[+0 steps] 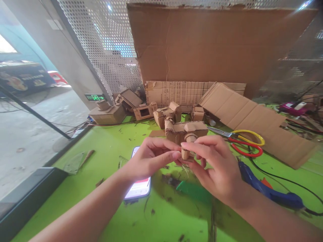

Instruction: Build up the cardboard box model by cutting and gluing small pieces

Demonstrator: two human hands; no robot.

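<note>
The small cardboard piece, a short upright tube on a flat base, sits between the fingertips of both hands, held just above the green table. The left hand pinches it from the left, thumb and forefinger closed at the side of the tube. The right hand grasps it from the right, with the forefinger at the tube's top and the thumb low by the base; the other fingers curl behind, partly hidden.

Just behind the small cardboard piece stands a cardboard model with a round tube on its front, and farther behind are more cardboard models. To the left of the piece, partly under the left hand, lies a lit phone. Nearer the person than the piece is a green-handled tool, partly in shadow. To the right of the piece, beyond the right hand, are open scissors with yellow and red handles, a blue glue gun and a long cardboard strip. Well behind the piece, a large cardboard sheet stands upright.
</note>
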